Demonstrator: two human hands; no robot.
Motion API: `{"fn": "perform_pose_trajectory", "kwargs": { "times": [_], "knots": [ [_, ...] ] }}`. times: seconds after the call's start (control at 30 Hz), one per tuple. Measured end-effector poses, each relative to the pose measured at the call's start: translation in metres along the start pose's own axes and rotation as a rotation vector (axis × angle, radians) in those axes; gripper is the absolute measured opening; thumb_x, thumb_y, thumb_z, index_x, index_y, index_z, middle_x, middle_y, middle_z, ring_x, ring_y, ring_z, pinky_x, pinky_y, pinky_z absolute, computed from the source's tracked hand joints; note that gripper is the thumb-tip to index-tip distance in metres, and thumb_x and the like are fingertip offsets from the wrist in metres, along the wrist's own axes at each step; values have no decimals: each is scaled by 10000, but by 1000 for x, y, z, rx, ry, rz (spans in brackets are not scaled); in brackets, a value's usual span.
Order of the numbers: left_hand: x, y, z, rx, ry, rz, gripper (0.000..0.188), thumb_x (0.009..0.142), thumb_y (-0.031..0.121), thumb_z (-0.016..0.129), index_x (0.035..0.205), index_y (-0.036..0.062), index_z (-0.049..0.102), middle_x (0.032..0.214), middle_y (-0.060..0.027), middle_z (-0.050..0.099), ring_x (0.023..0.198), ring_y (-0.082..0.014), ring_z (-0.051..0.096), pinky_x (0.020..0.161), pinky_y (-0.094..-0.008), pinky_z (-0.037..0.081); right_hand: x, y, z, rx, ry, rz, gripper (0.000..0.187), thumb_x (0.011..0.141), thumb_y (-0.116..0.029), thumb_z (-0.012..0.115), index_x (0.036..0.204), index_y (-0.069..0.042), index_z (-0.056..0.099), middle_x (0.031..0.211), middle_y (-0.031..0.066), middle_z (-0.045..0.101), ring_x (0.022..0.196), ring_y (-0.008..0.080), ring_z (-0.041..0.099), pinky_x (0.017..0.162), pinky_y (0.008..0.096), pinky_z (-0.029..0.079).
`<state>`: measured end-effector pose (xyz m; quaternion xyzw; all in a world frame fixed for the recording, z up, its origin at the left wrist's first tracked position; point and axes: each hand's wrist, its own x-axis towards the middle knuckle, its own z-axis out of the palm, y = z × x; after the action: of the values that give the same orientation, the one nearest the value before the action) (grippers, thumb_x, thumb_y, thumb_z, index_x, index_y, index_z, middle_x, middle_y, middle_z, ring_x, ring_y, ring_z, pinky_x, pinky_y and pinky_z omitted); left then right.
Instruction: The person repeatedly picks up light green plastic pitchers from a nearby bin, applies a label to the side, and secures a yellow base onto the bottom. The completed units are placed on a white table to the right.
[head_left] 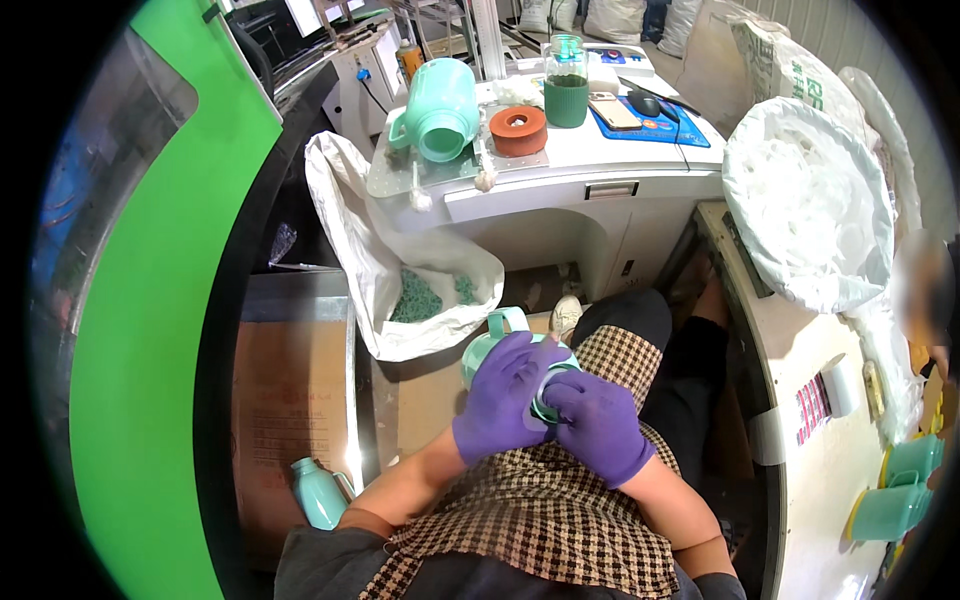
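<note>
Over my lap I hold a mint-green plastic jug shell [478, 355] with a loop handle, lying tilted with its round opening toward me. My left hand [503, 395], in a purple glove, is wrapped round its side near the opening. My right hand [603, 425], gloved the same, has its fingers curled in at the rim of the opening. Whether those fingers also hold a small tool is hidden. Another mint-green jug shell [440, 112] lies on its side on the white desk ahead. A smaller mint-green jug [320, 493] lies in the cardboard-lined box at lower left.
A white sack [350, 240] with green scraps stands ahead left. The white desk [540, 180] carries an orange-brown tape roll [519, 131], a green-sleeved bottle [567, 98], a phone and a mouse. A lined bin [810, 205] of white pieces and a side table [815, 480] with green jugs are at right.
</note>
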<state>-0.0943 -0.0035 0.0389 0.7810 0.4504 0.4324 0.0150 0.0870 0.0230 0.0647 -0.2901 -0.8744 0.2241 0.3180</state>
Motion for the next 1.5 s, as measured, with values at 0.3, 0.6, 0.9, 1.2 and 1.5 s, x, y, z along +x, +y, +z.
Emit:
{"fn": "perform_pose_trajectory", "kwargs": {
  "times": [0.3,0.6,0.9,1.2,1.5],
  "knots": [
    [-1,3,2,5,-50,42,906,593,155,865,1408,-26,511,1232,-123,705,1139,-370,639,1103,-506,431,-9,4,11,-35,-53,35,242,811,-41,652,1051,-72,650,937,113,669,828,329,690,686,424,546],
    [-4,9,11,204,-38,-93,835,663,281,851,1384,-9,546,1295,-109,674,1254,-342,596,1200,-560,315,-29,-2,5,80,-172,66,532,746,44,668,1264,-33,574,1148,204,612,1099,402,605,909,479,498],
    [-7,26,-5,410,-138,529,410,813,374,762,1197,309,633,1281,56,647,1295,-258,522,1164,-636,278,-122,54,-85,-238,581,103,236,775,-54,782,1008,-65,747,946,82,703,994,337,680,940,440,543],
    [-79,4,68,750,-309,1102,122,910,466,533,980,374,494,1117,161,484,1064,-44,456,937,-443,360,-311,189,-190,-724,791,789,234,819,-170,802,1008,-46,743,1016,146,705,1015,332,647,905,430,515],
    [-78,16,60,680,-404,953,155,915,393,560,1063,406,517,1243,192,500,1123,-43,489,900,-447,413,-319,200,-187,-725,772,892,185,805,-200,815,840,-45,722,898,135,651,896,323,619,808,431,494]
  ]
}}
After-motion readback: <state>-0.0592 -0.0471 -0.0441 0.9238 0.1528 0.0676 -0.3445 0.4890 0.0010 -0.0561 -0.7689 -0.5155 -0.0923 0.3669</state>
